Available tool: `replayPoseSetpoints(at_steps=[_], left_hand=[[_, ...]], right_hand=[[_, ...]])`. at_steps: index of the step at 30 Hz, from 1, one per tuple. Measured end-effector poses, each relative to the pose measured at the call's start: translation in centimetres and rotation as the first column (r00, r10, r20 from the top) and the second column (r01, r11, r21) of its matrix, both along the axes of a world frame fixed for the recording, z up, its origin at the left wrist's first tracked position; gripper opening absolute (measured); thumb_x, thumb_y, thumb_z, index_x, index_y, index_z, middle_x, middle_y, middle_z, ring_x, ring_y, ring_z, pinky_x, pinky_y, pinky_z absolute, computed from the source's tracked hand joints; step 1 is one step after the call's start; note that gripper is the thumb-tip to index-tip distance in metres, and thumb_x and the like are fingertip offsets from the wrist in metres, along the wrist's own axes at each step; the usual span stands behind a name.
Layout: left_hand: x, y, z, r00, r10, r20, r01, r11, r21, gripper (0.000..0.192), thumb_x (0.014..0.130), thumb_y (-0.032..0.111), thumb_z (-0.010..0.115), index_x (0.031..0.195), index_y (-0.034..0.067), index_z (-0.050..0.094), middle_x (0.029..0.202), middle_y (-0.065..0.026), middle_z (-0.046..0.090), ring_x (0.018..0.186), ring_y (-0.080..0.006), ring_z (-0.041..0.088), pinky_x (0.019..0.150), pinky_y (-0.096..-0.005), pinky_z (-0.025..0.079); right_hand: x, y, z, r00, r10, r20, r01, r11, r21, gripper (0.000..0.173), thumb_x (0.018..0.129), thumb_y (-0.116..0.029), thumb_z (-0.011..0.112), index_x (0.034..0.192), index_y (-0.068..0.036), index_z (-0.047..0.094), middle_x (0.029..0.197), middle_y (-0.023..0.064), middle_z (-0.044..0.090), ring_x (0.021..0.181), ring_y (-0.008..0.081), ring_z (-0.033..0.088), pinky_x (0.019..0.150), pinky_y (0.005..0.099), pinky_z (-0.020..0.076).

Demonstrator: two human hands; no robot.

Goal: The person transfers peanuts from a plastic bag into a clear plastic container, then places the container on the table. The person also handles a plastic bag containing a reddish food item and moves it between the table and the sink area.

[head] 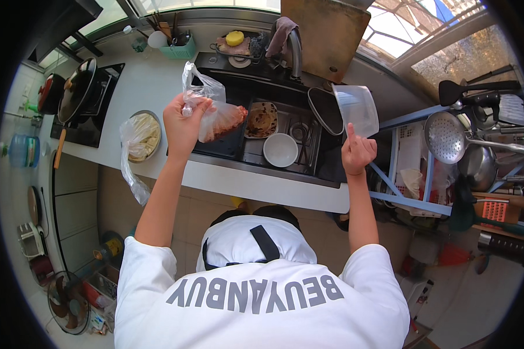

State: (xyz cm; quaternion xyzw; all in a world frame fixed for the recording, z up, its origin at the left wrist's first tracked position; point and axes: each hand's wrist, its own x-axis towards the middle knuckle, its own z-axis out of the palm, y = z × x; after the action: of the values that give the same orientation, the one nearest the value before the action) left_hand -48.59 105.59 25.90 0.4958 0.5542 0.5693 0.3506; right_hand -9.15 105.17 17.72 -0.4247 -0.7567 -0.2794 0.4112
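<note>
My left hand grips the gathered neck of a clear plastic bag that holds reddish minced meat and hangs over the left part of the sink. My right hand is raised at the sink's right end, index finger extended against a translucent plastic container; the other fingers are curled, and their hold is partly hidden. In the sink are a white bowl and a stained square dish. Left of my left hand, a round bowl of pale food stands on the counter, partly covered by a clear plastic bag.
A faucet draped with a cloth rises behind the sink, beside a large cutting board. A lidded pan stands on the stove at left. Hanging utensils, including a skimmer, and a blue rack are at right.
</note>
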Motion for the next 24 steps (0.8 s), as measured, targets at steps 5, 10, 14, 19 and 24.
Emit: replayPoseSetpoints(at_steps=[5, 10, 14, 19, 24], left_hand=[[-0.7, 0.9, -1.4, 0.999, -0.041, -0.007, 0.041, 0.999, -0.008, 0.006, 0.089, 0.0, 0.072, 0.09, -0.004, 0.067, 0.083, -0.0064, 0.071, 0.077, -0.0159, 0.072, 0.073, -0.0281, 0.057], [-1.1, 2.3, -1.5, 0.997, -0.07, 0.04, 0.069, 0.997, 0.028, 0.007, 0.089, 0.0, 0.073, 0.09, -0.004, 0.067, 0.083, -0.0074, 0.071, 0.078, -0.0155, 0.072, 0.072, -0.0268, 0.057], [-1.7, 1.1, -1.2, 0.993, -0.068, 0.094, 0.068, 0.998, 0.0, 0.006, 0.089, -0.002, 0.071, 0.091, -0.005, 0.066, 0.084, -0.0083, 0.071, 0.078, -0.0173, 0.073, 0.073, -0.0272, 0.058], [-2.4, 0.6, -1.4, 0.993, -0.044, 0.108, 0.046, 0.999, -0.013, 0.007, 0.089, -0.001, 0.072, 0.09, -0.004, 0.066, 0.083, -0.0081, 0.07, 0.078, -0.0167, 0.073, 0.073, -0.0268, 0.057], [-3.5, 0.3, -0.6, 0.998, -0.043, 0.048, 0.044, 0.999, -0.001, 0.009, 0.088, 0.001, 0.075, 0.09, -0.004, 0.067, 0.083, -0.0079, 0.071, 0.079, -0.0169, 0.073, 0.072, -0.026, 0.056]], right_hand=[[-0.7, -1.7, -6.8, 0.913, 0.333, 0.236, -0.216, 0.884, -0.415, 0.045, 0.071, -0.002, 0.064, 0.114, -0.011, 0.076, 0.055, -0.0014, 0.04, 0.051, 0.0156, 0.044, 0.056, 0.0318, 0.0374], [-0.3, -1.9, -9.4, 0.659, 0.623, 0.422, -0.296, 0.731, -0.615, 0.047, 0.076, -0.005, 0.063, 0.121, -0.014, 0.072, 0.057, 0.0006, 0.046, 0.055, 0.0176, 0.049, 0.06, 0.033, 0.0417], [-1.1, -2.1, -9.0, 0.95, 0.19, 0.247, -0.079, 0.913, -0.4, 0.044, 0.079, -0.006, 0.061, 0.12, -0.016, 0.071, 0.057, -0.0008, 0.046, 0.056, 0.0161, 0.05, 0.061, 0.031, 0.0437], [-1.9, -1.3, -9.5, 0.993, -0.081, 0.084, 0.104, 0.941, -0.321, 0.056, 0.078, -0.004, 0.061, 0.133, -0.017, 0.063, 0.056, -0.0016, 0.045, 0.051, 0.0161, 0.048, 0.058, 0.0311, 0.0424], [-2.3, -0.1, -9.2, 0.949, 0.079, 0.306, 0.046, 0.923, -0.381, 0.057, 0.078, -0.007, 0.062, 0.134, -0.017, 0.063, 0.058, -0.0033, 0.045, 0.054, 0.0148, 0.051, 0.061, 0.0295, 0.0443]])
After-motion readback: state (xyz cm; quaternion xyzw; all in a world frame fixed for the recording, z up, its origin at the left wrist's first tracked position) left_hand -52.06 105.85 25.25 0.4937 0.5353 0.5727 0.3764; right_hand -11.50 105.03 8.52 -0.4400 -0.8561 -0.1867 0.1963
